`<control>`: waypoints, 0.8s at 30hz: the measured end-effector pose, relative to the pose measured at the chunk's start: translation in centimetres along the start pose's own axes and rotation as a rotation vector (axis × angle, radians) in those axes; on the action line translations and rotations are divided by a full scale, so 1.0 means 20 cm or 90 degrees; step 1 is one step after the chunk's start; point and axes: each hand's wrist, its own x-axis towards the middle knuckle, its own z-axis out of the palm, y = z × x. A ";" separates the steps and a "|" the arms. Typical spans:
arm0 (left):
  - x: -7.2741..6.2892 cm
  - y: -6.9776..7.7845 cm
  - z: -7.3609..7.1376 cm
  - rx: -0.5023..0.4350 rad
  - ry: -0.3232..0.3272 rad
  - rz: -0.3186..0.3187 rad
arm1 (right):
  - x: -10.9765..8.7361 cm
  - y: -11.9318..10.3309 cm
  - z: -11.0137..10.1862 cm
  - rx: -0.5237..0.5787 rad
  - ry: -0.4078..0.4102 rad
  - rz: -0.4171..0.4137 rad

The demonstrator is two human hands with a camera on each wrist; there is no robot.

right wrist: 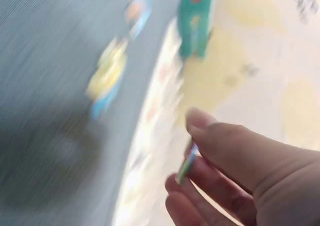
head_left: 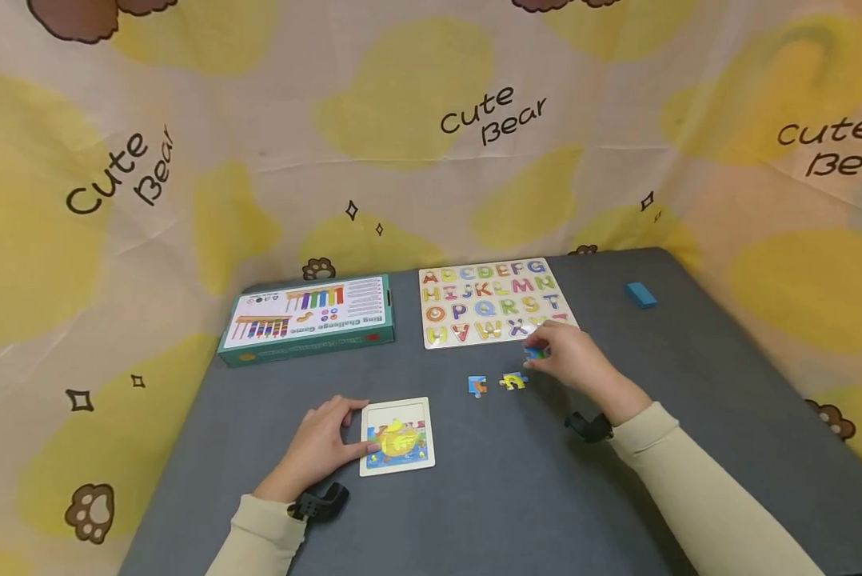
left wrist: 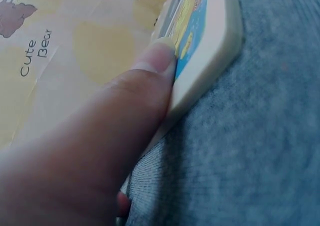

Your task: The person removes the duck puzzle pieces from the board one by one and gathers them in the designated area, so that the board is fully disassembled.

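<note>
A square duck jigsaw puzzle board with a pale frame lies on the grey table; its picture has a blank area along the top. My left hand holds it by the left side, thumb over the frame onto the picture and index finger at the top left corner. Between the thumb and fingers of my right hand is a small blue and green puzzle piece, pinched above the table near the alphabet board. Two loose pieces lie left of that hand: a yellow and blue piece and a blue and orange piece.
Behind the loose pieces lies an alphabet board with coloured letters. A green Ring Challenge Game box stands at the back left. Toward the back right is a blue block. A printed cloth hangs behind the table.
</note>
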 end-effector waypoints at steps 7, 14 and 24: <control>-0.02 -0.01 -0.02 0.015 -0.001 0.004 | -0.07 0.24 0.08 -0.038 -0.070 -0.016; 0.01 0.01 -0.02 0.010 -0.006 0.018 | -0.06 0.27 0.11 -0.043 -0.033 -0.018; 0.01 0.02 -0.02 0.029 -0.012 0.023 | -0.06 0.18 0.12 -0.040 0.062 -0.019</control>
